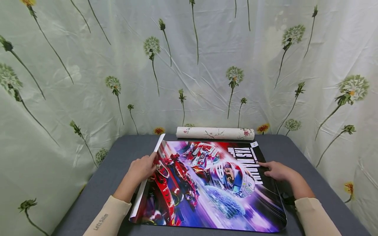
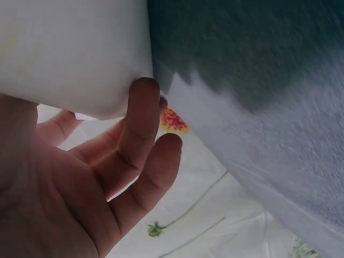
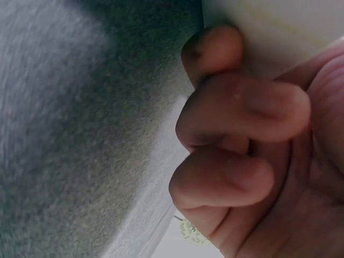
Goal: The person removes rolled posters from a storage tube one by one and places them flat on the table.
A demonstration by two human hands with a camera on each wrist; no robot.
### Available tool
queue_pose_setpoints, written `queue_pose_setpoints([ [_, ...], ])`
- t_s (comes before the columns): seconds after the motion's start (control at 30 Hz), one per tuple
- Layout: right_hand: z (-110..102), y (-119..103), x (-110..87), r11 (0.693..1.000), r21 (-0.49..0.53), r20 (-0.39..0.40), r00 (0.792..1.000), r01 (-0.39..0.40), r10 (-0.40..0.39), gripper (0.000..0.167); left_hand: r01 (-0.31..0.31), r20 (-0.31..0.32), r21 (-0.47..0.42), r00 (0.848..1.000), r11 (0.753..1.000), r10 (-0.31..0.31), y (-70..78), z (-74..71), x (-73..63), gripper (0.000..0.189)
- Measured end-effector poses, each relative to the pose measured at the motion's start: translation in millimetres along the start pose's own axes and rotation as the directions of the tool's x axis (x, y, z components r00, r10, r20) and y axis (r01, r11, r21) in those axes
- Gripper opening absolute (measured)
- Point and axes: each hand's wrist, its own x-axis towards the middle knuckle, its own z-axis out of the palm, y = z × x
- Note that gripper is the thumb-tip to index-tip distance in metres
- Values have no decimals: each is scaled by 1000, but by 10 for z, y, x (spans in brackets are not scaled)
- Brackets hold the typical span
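A glossy racing poster point(image 1: 206, 196), printed with red cars and helmeted drivers, spreads between my two hands above the grey table. Its left edge curls over, baring a strip of white back. My left hand point(image 1: 143, 167) grips that edge; in the left wrist view its fingers point(image 2: 141, 123) bend against the white underside point(image 2: 75, 48). At the opposite edge, beside the white lettering, my right hand point(image 1: 277, 170) pinches the poster. The right wrist view has the other fingers point(image 3: 242, 107) curled below the pale underside point(image 3: 279, 32).
Behind the poster lies a rolled sheet point(image 1: 215, 133) with a floral print, along the table's back edge. The grey table point(image 1: 94, 196) shows on both sides of the poster. A white curtain point(image 1: 189, 65) with dandelion prints hangs around the back and sides.
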Motion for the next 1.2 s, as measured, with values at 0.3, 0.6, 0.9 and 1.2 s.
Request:
queue_pose_setpoints([
  [0.3,15,29,-57,997,74,-13,1000,-5,6,59,60,14,-48,998,997,-60,-250,4,27,25],
  [0.6,-6,125,-95,999,15,-34,999,37,-36,58,70,78,-170,995,983,-58,-450,36,10,20],
  [0.9,15,210,-142,995,55,-77,994,79,-75,57,50,166,-544,985,838,49,-729,119,37,30],
  [1.2,23,343,-216,954,263,-132,985,144,-112,49,91,214,-729,972,679,100,-921,176,44,51],
])
